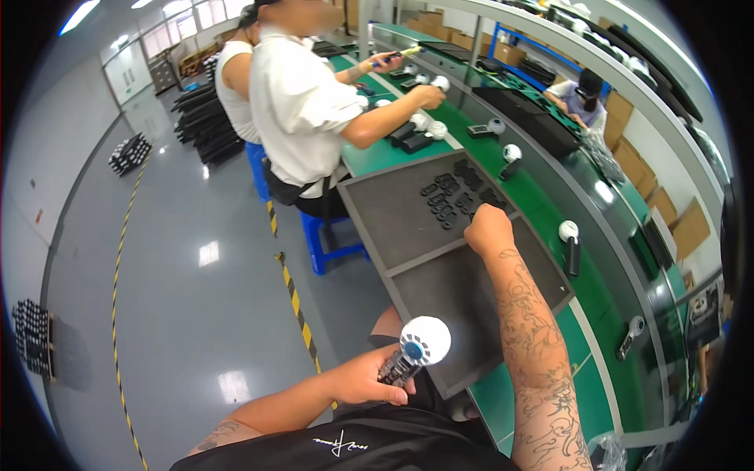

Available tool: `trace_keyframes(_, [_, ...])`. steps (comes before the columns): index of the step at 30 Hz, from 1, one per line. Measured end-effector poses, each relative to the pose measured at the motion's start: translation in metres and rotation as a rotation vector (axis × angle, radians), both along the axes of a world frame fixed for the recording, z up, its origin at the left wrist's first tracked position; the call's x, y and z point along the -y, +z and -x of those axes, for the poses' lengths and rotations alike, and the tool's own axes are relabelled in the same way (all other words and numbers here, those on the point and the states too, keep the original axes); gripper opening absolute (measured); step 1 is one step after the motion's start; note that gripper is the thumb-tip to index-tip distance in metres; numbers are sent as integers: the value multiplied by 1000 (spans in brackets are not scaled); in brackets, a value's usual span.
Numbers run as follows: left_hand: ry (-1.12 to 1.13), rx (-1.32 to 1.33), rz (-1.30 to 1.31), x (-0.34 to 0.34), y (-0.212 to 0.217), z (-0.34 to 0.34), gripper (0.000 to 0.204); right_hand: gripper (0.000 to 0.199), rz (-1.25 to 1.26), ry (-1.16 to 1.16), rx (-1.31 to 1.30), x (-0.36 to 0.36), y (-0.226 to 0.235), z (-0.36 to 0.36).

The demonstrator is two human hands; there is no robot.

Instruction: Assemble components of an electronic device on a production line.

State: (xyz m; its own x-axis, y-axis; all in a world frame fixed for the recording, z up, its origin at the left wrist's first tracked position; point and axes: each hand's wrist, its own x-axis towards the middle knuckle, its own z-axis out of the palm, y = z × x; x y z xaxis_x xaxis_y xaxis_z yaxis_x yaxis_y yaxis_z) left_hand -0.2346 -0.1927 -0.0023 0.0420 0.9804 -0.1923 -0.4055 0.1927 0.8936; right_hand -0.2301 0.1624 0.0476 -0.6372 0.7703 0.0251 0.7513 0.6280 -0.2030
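Observation:
My left hand (pixel 363 381) is wrapped round the dark handle of a white ball-headed handheld device (pixel 428 341), held close in front of my body. The handle seems to have its inner parts exposed, and a blue disc with dark marks shows on the ball. My right arm stretches out over a dark grey divided tray (pixel 448 294). Over its far compartment my right hand (pixel 490 228) is closed, right beside small black plastic parts (pixel 442 206) lying in loose rows. Its fingertips are hidden, so whatever they pinch cannot be seen.
Beyond the tray, a green conveyor belt (pixel 542 216) carries several similar white-headed devices (pixel 570 235). A co-worker in white (pixel 302 118) handles such devices at the far left, near a blue stool (pixel 318 243). Another person (pixel 580 102) works across the line. Metal rails run overhead.

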Motion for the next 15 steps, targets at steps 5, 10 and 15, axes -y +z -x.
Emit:
trace_keyframes(5, [67, -49, -128, -48, 7, -11, 61, 19, 33, 276, -487, 30, 19, -142])
trace_keyframes(10, [45, -94, -293, -137, 11, -76, 72, 27, 748, 14, -813, 107, 19, -299])
trace_keyframes(15, [-118, -82, -246, -197, 39, -134, 73, 26, 530, -153, -997, 146, -8, -362])
